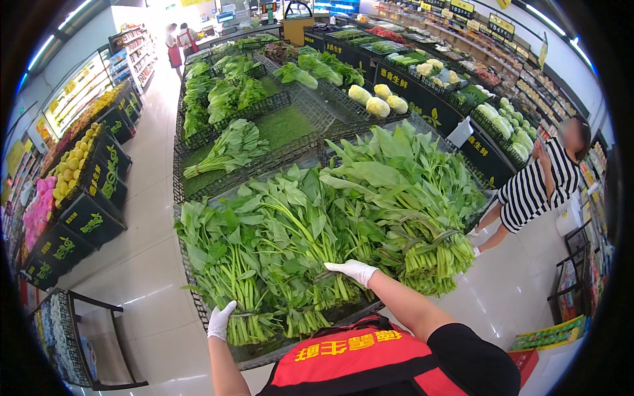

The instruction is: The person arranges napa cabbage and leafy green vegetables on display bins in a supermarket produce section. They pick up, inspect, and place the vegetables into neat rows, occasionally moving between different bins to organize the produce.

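My left hand (pixel 221 321), in a white glove, rests against the left side of a tied bundle of leafy greens (pixel 252 326) near the front left corner of the display. Its thumb and fingers are at the bundle's stems; how firmly they grip cannot be told. My right hand (pixel 351 271), also gloved, lies on the stems of a middle bundle of greens (pixel 342 292), palm down, with its fingers pointing left. To its right, larger bundles with thick cut stems (pixel 436 262) face me, their leaves pointing away.
Black plastic crates (pixel 247 114) divide the stand. Beyond lie a bundle of greens (pixel 230 148), lettuces (pixel 233 96) and napa cabbages (pixel 379 106). A person in a striped dress (pixel 540 178) stands at the right; two people in red aprons are far off. A black rack (pixel 74 341) stands lower left.
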